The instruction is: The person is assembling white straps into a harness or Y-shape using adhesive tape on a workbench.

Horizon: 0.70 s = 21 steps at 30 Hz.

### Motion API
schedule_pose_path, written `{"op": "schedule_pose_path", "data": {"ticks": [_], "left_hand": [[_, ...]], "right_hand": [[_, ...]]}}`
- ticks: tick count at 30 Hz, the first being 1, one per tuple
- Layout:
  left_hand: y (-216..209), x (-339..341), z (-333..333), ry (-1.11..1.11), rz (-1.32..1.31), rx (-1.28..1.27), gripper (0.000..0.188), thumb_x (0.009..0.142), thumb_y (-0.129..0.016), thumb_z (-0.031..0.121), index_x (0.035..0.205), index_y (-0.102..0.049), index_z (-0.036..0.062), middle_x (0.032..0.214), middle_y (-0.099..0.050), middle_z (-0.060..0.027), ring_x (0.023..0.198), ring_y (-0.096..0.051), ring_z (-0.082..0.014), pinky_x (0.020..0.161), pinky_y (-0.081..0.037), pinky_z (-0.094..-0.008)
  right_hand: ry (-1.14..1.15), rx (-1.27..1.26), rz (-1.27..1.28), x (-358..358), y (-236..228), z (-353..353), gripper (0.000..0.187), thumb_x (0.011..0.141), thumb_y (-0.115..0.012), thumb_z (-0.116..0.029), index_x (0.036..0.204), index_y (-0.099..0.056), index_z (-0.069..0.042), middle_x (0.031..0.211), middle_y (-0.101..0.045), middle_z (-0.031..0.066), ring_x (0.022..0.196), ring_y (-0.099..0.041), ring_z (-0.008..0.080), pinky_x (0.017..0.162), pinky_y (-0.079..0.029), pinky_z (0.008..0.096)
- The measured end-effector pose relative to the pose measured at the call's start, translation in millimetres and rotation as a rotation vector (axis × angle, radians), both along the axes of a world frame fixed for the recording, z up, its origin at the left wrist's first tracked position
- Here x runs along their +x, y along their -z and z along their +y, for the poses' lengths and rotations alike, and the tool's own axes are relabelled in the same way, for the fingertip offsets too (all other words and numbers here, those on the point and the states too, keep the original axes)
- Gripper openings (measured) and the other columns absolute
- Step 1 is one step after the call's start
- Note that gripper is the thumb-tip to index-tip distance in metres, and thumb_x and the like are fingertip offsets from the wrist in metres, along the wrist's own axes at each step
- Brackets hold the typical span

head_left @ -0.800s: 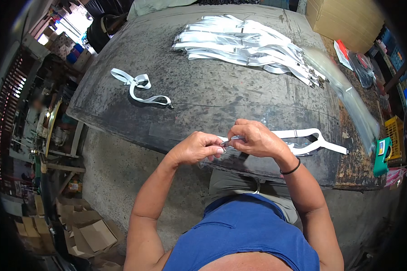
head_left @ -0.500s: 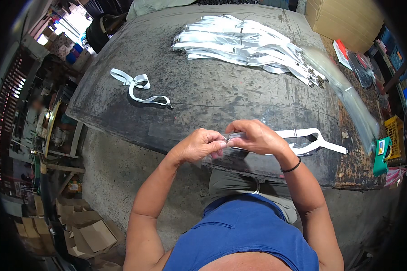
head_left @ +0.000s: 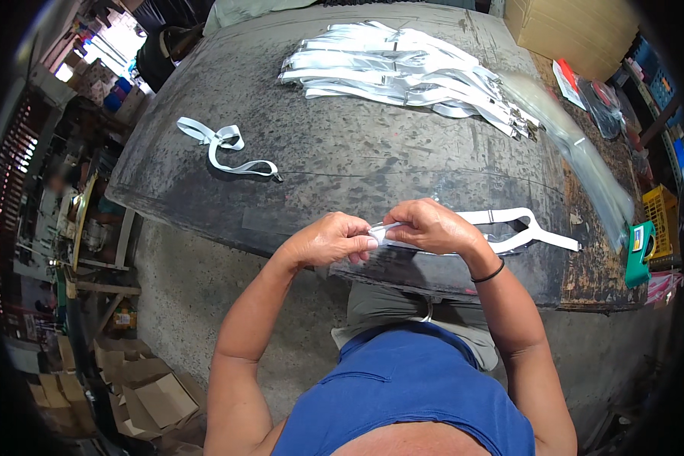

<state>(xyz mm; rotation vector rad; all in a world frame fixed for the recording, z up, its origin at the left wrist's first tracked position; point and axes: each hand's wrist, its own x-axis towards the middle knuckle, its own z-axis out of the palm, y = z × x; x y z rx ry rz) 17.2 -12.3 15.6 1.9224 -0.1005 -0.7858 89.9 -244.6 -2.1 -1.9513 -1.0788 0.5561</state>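
A pair of white elastic suspenders (head_left: 551, 237) lies along the near right part of the table, its Y-shaped joint and one end pointing right. Its other ends run left into my hands. My left hand (head_left: 333, 239) is closed, thumb and fingers pinching the strap end. Beside it, almost touching, my right hand (head_left: 431, 228) pinches the same white strap, palm down over it. Whatever clip sits at that end is mostly covered by my fingers. A second, smaller looped white strap (head_left: 224, 146) with a metal clip lies alone on the left of the table.
A heap of white suspenders (head_left: 403, 72) covers the far middle of the worn dark table (head_left: 342, 167). Clear plastic sleeves (head_left: 577, 152) lie to its right, near a green tape dispenser (head_left: 641, 254), a yellow crate (head_left: 660, 220) and a cardboard box (head_left: 574, 38). Opened cartons (head_left: 156, 395) sit on the floor at lower left.
Metal showing between my fingertips half a second ago is now covered, and a white strap fold shows there instead. The hands stay close together. The whole view has shifted slightly.
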Motion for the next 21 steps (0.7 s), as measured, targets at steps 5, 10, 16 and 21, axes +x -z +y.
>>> {"op": "schedule_pose_path", "data": {"ticks": [5,10,16,21], "left_hand": [[7,4,-1,-0.022,-0.012,-0.023,0.031,0.098,-0.063,0.033,0.106,-0.069,0.0039,0.087,-0.072,-0.003,0.08,-0.068,-0.0099,0.066,-0.052,-0.0252],[2,9,-2,-0.002,0.013,-0.006,0.031,0.098,-0.063,0.032,0.104,-0.069,0.002,0.087,-0.072,-0.0037,0.078,-0.066,-0.0095,0.067,-0.051,-0.0245],[4,16,-8,0.045,0.0,-0.013,0.03,0.098,-0.064,0.031,0.101,-0.07,0.0025,0.085,-0.071,-0.0029,0.077,-0.066,-0.0094,0.067,-0.051,-0.0242],[3,19,-4,0.016,0.033,-0.012,0.031,0.097,-0.065,0.032,0.102,-0.071,0.0023,0.084,-0.071,-0.0029,0.077,-0.065,-0.0092,0.067,-0.051,-0.0243]], "right_hand": [[0.022,0.056,0.096,-1,0,-1,0.026,0.09,-0.07,-0.022,0.104,-0.065,-0.001,0.084,-0.068,0.0163,0.078,-0.066,0.0308,0.068,-0.049,0.0395],[0.025,0.072,0.213,9,14,-20,0.023,0.093,-0.071,-0.018,0.107,-0.063,-0.002,0.079,-0.06,0.0038,0.073,-0.053,0.0109,0.066,-0.045,0.0291],[0.043,0.194,0.141,4,19,-8,0.026,0.089,-0.073,-0.016,0.108,-0.061,-0.003,0.081,-0.061,0.0088,0.075,-0.055,0.0171,0.066,-0.046,0.0347],[0.07,0.094,0.195,11,17,-27,0.023,0.091,-0.071,-0.013,0.108,-0.062,-0.002,0.082,-0.062,0.0061,0.076,-0.056,0.014,0.069,-0.047,0.0324]]}}
